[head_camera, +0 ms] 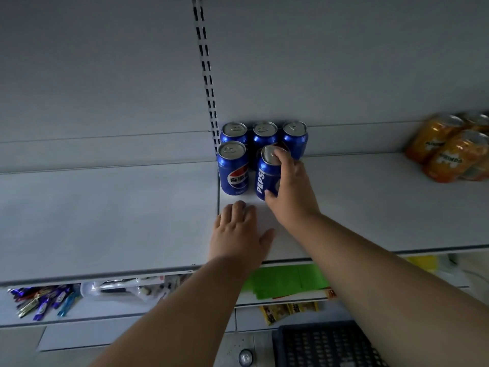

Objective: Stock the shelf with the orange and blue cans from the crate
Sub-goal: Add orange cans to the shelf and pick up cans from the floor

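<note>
Several blue cans stand on the white shelf (370,202). Three of them line the back wall (264,135), and one more stands in front at the left (232,168). My right hand (289,193) grips another blue can (267,173) beside that one, fingers over its top and thumb near its base. My left hand (238,234) rests flat on the shelf just in front of the cans, holding nothing. Orange cans (449,152) stand in a group at the far right of the same shelf. The dark crate (325,345) sits on the floor at the lower right.
A slotted upright (205,67) runs up the back wall behind the blue cans. Lower shelves hold wrapped snacks (45,300), green packets (285,280) and yellow packets (288,311). One can top (246,357) shows on the floor left of the crate.
</note>
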A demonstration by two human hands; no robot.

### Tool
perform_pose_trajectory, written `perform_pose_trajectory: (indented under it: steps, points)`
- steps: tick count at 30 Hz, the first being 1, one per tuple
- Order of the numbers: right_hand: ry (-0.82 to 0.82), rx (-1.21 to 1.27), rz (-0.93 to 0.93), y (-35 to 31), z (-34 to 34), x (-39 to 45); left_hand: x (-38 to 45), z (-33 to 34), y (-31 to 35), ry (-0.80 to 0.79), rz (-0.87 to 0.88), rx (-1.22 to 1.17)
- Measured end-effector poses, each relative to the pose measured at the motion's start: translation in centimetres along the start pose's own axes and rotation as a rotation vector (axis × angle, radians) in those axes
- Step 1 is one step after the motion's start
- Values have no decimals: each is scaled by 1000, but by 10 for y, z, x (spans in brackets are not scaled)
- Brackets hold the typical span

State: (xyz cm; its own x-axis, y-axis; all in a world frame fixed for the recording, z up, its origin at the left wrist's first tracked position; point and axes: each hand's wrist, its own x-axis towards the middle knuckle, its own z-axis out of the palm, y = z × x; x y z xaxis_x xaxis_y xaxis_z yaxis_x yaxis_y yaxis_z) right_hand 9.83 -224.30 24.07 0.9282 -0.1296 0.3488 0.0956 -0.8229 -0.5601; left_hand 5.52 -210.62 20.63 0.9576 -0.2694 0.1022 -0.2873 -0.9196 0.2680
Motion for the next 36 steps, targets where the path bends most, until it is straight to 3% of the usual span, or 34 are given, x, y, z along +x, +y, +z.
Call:
perform_pose_trajectory:
  steps: [7, 15, 23, 30, 36]
  points:
    - [-11, -77, 35, -10, 6, 19, 0, 0, -2, 11, -3, -22]
    - [14, -87, -104, -17, -38, -55, -14, -9, 1, 31, -45, -121]
    - [-61, -39, -260, -44, -88, -155, -141, -18, 17, 176, -104, -131]
    - [-101, 21, -273, -78, -92, -254, -270, -30, -10, 122, -120, -65]
    - [-93, -41, -191, -110, -40, -298, -301, -18, -84, 41, -70, -93]
